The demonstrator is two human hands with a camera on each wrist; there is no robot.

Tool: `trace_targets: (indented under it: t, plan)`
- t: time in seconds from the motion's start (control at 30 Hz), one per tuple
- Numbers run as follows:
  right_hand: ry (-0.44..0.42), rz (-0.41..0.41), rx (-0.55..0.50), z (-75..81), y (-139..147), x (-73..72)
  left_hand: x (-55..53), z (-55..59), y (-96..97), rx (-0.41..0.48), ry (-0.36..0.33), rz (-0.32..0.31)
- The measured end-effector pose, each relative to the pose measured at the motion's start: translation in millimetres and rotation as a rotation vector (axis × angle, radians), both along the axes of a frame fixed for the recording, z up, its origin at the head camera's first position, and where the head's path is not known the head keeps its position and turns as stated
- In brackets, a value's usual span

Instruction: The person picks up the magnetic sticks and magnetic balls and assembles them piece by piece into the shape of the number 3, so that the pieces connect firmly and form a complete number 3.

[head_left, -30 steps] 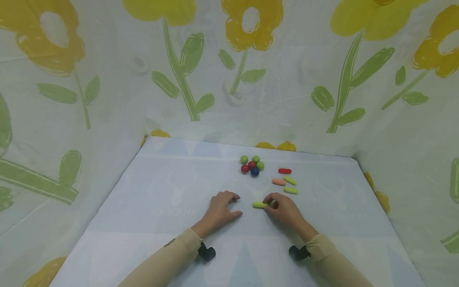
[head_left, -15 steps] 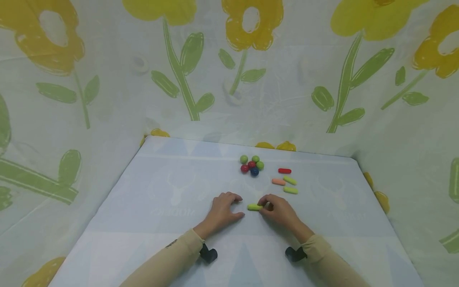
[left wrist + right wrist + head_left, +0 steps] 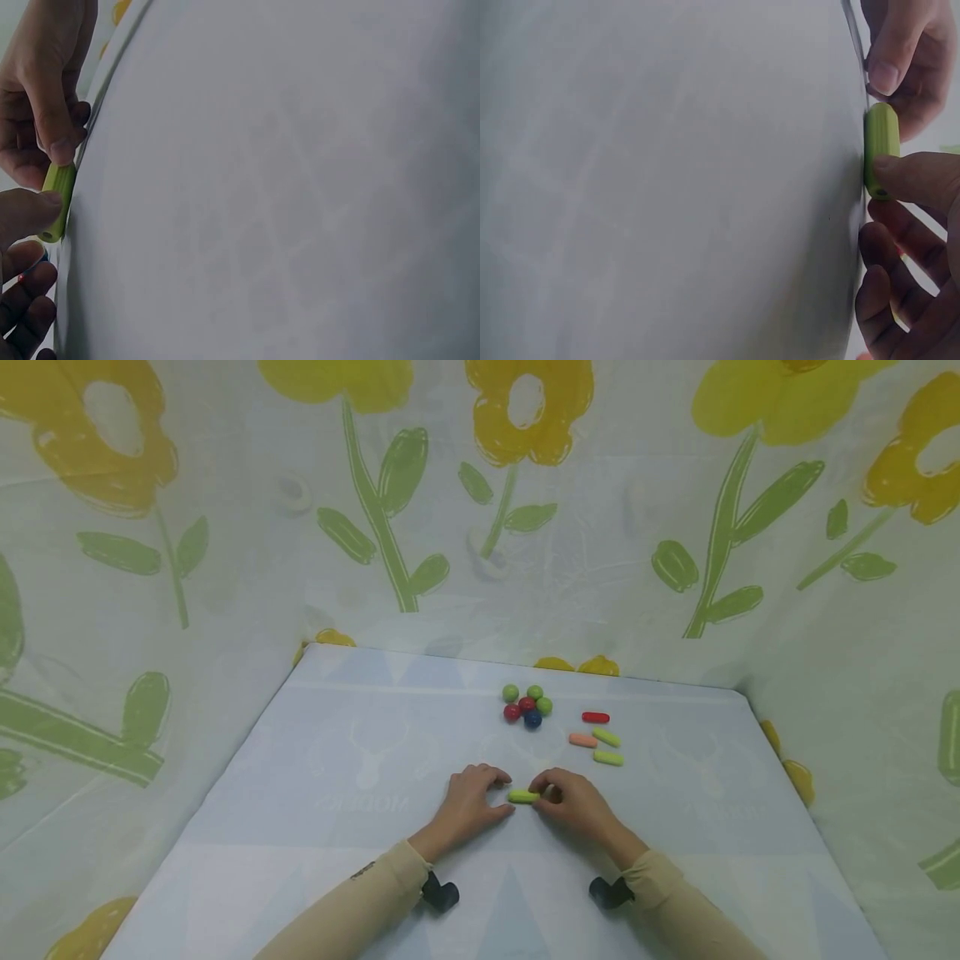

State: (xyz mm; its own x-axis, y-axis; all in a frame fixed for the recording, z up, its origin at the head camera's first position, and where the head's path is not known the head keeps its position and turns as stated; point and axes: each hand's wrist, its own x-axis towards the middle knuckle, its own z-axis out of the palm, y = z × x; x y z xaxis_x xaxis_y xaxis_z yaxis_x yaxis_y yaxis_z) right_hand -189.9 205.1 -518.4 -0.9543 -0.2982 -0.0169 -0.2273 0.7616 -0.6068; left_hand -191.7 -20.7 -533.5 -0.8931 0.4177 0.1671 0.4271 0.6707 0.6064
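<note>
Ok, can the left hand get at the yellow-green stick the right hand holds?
Likely yes: the left hand is close by the free end of the yellow-green ridged stick, nothing visible blocks it, and the right hand pinches only the other end.

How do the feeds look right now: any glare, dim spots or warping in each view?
Head: soft, even light over the left hand and right hand, no strong glare. Left wrist: dim, edge of the tabletop bowed, likely lens distortion. Right wrist: also dim, a dark shadow on the tabletop beside the green stick, which reads clearly.
</note>
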Motion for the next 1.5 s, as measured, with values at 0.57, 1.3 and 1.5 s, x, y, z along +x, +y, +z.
trace_targets:
  t: [0.57, 1.3, 1.5]
  plan:
    - [0.038, 0.062, -0.014, 0.3, -4.7, 1.0, -0.3, -2.5, 3.4, 0.03, 0.041, 0.012]
    - [0.047, 0.073, -0.028, -0.9, -0.9, 2.2, -0.6, -2.5, 3.8, 0.035, 0.041, 0.012]
    - [0.042, 0.064, -0.032, -1.0, 1.1, 1.6, -1.0, -1.5, 3.9, 0.039, 0.045, 0.007]
